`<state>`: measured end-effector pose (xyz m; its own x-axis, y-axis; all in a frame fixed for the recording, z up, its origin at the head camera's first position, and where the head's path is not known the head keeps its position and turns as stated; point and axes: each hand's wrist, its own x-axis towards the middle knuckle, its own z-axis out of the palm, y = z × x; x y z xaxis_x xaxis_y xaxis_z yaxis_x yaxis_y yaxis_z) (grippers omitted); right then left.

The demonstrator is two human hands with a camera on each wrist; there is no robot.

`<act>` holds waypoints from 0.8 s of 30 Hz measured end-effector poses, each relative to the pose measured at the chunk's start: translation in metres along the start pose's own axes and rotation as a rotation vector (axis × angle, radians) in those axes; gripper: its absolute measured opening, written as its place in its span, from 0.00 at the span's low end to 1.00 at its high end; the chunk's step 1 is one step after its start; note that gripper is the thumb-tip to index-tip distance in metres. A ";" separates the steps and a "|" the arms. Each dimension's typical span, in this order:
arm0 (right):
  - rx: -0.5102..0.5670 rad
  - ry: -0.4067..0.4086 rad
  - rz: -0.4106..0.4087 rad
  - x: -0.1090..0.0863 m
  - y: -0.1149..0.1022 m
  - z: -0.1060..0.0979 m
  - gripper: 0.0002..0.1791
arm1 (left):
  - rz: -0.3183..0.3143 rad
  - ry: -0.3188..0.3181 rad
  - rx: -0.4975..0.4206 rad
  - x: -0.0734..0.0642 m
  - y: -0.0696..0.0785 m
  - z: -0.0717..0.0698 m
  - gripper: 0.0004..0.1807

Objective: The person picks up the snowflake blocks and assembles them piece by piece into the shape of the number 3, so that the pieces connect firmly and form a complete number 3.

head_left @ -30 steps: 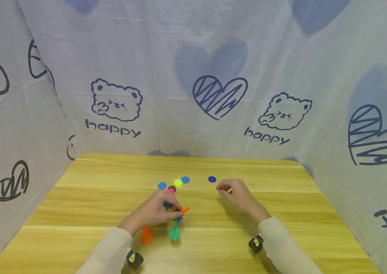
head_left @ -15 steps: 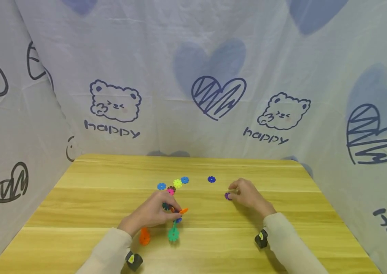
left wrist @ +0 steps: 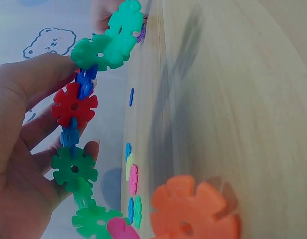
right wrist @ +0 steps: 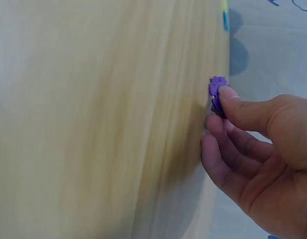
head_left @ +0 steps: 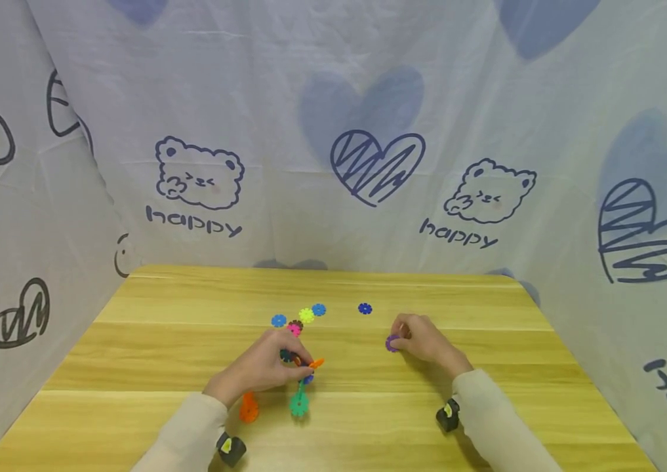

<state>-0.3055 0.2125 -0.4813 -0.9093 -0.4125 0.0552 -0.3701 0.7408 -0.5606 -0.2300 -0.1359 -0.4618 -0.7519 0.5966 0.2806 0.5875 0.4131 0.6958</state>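
Note:
My left hand grips a chain of interlocking notched plastic discs above the table. In the left wrist view, the chain's red disc sits between blue ones, with green discs at the upper end and more green below. A pink disc and a large orange disc show at its lower end. The palm and fingers hide part of the chain in the head view. On the right, my right hand pinches a purple disc between thumb and fingers, close over the tabletop.
Loose discs lie on the wooden table beyond the hands: a dark blue one, a yellow one, a pink one and lighter blue ones. A printed white cloth hangs behind the table and along its sides.
My right hand has moved right and slightly toward me from near the dark blue disc, and the purple disc now shows in its pinch. The left hand and chain have stayed nearly still.

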 end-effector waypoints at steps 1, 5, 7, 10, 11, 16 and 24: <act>0.022 -0.005 -0.014 0.000 -0.002 0.000 0.04 | -0.002 -0.001 0.001 0.000 0.000 0.000 0.04; 0.159 -0.042 -0.018 -0.001 -0.017 0.001 0.01 | -0.012 -0.001 0.009 0.000 0.001 0.000 0.04; 0.221 -0.065 -0.015 -0.002 -0.027 0.002 0.02 | -0.008 -0.002 0.015 0.000 0.002 0.000 0.03; 0.292 -0.096 -0.012 -0.003 -0.043 0.003 0.04 | 0.002 0.002 0.027 0.001 0.001 0.001 0.03; 0.314 -0.106 -0.017 -0.003 -0.049 0.003 0.04 | 0.005 0.002 0.029 0.001 0.002 0.001 0.03; 0.396 -0.157 -0.054 -0.005 -0.071 0.009 0.07 | 0.004 0.001 0.046 0.001 0.002 0.000 0.03; 0.368 -0.179 -0.124 -0.007 -0.092 0.020 0.09 | 0.019 -0.011 0.046 0.003 0.002 0.002 0.03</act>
<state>-0.2614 0.1365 -0.4469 -0.8028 -0.5960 0.0151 -0.3526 0.4543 -0.8181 -0.2309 -0.1315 -0.4610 -0.7370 0.6122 0.2863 0.6153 0.4326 0.6590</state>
